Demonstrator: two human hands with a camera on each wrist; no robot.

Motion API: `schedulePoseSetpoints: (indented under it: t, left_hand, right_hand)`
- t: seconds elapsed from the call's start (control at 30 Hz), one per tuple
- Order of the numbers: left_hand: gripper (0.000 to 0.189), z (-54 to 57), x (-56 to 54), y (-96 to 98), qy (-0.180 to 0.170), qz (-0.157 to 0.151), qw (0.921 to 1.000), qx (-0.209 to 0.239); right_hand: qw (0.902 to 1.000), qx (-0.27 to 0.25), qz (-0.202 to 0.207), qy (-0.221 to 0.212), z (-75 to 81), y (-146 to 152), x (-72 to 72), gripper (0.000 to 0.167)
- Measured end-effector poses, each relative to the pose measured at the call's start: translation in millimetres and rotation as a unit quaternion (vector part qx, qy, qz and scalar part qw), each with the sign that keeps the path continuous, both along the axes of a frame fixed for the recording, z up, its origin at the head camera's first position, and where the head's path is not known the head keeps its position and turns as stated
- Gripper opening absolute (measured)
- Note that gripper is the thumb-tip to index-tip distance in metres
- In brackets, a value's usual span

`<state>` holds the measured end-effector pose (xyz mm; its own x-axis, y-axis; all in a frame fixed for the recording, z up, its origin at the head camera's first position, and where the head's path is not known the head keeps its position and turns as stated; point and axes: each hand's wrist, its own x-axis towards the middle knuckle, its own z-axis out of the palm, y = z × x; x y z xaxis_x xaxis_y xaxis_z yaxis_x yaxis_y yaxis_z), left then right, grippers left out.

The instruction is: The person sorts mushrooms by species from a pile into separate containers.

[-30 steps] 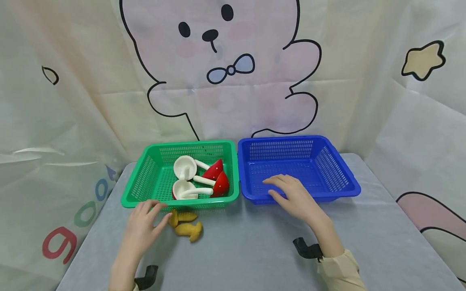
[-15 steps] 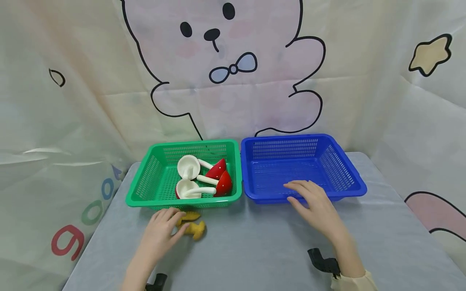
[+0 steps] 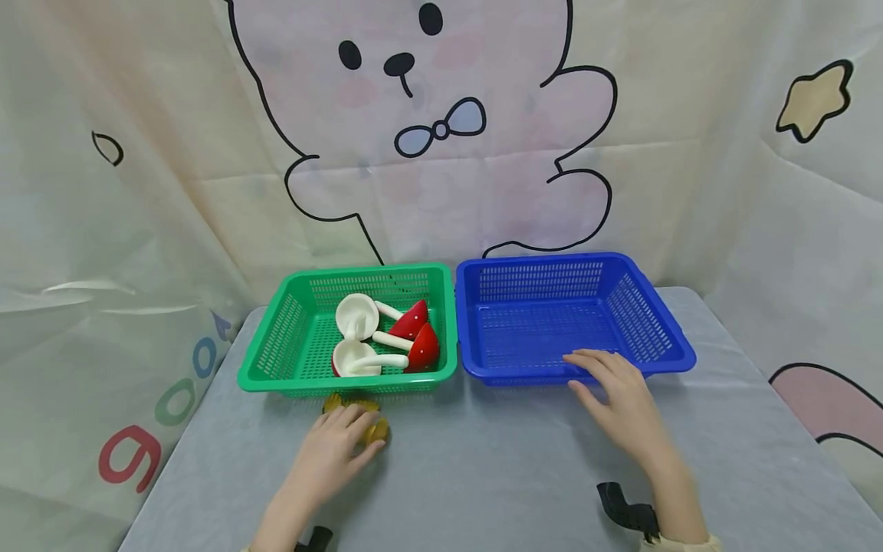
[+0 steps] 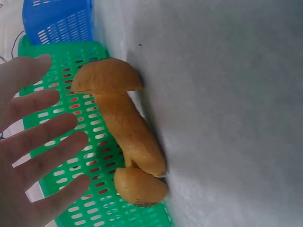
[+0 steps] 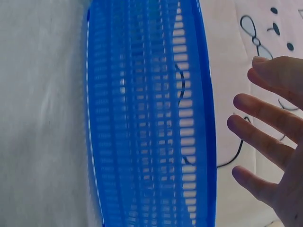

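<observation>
Left hand (image 3: 327, 452) near mushrooms (image 4: 124, 124), right hand (image 3: 623, 402) near basket (image 3: 527, 326)

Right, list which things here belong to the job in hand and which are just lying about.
Likely in the job:
left hand
right hand
two brown mushrooms
red-and-white mushrooms
green basket
blue basket

Likely just surroundings:
grey tablecloth
printed backdrop

On my feed I get red "g" (image 3: 131, 460), green "o" (image 3: 161, 404), blue "o" (image 3: 196, 359) on the left curtain (image 3: 62, 353); purple mark (image 3: 221, 326)'s unreadable tbh.
</observation>
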<state>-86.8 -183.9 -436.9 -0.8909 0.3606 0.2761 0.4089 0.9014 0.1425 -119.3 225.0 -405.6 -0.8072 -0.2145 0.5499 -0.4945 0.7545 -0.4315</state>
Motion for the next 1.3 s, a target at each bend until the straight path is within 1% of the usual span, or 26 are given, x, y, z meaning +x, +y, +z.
schedulePoseSetpoints:
  t: [0.1, 0.2, 0.33, 0.47, 0.57, 0.67, 0.87, 0.97, 1.2, 1.3]
  left_hand:
    - [0.040, -3.4, 0.1, -2.1, -0.028, -0.003, 0.9996, 0.003]
    - [0.047, -7.9, 0.2, -7.6, -0.041, -0.005, 0.9991, 0.002]
    - [0.053, -13.2, -1.2, -14.9, -0.025, -0.020, 0.9994, -0.010]
    - [0.058, -16.2, -3.9, -19.6, -0.012, -0.039, 0.9989, -0.024]
    - [0.059, -17.1, -4.6, -22.5, -0.006, -0.046, 0.9985, -0.030]
    - [0.057, -17.1, -4.5, -24.3, 0.003, -0.048, 0.9982, -0.035]
    - [0.053, -17.3, -5.4, -23.4, 0.006, -0.043, 0.9980, -0.046]
    - [0.052, -18.2, -6.4, -21.9, 0.013, -0.045, 0.9977, -0.048]
    - [0.053, -22.9, -10.1, -18.7, 0.048, -0.065, 0.9958, -0.044]
    - [0.056, -23.8, -10.5, -17.8, 0.050, -0.073, 0.9952, -0.041]
  right_hand:
    - [0.9998, -0.006, -0.013, 0.012, -1.8, 8, 1.4, 0.039]
    - [0.9996, -0.006, -0.021, 0.020, -4.3, 14, 2.5, 0.040]
    - [0.9993, 0.002, -0.031, 0.022, -8.1, 20, 3.4, 0.040]
    - [0.9987, 0.008, -0.046, 0.020, -10.9, 23, 3.4, 0.041]
    - [0.9981, 0.013, -0.058, 0.015, -12.6, 25, 1.7, 0.042]
    - [0.9973, 0.018, -0.069, 0.015, -14.8, 25, -1.1, 0.043]
    - [0.9928, 0.036, -0.108, 0.037, -19.6, 29, -6.7, 0.045]
    - [0.9897, 0.042, -0.128, 0.049, -21.7, 33, -8.6, 0.045]
    - [0.9873, 0.047, -0.143, 0.051, -23.4, 39, -9.5, 0.043]
    - [0.9862, 0.051, -0.149, 0.050, -23.7, 40, -9.2, 0.041]
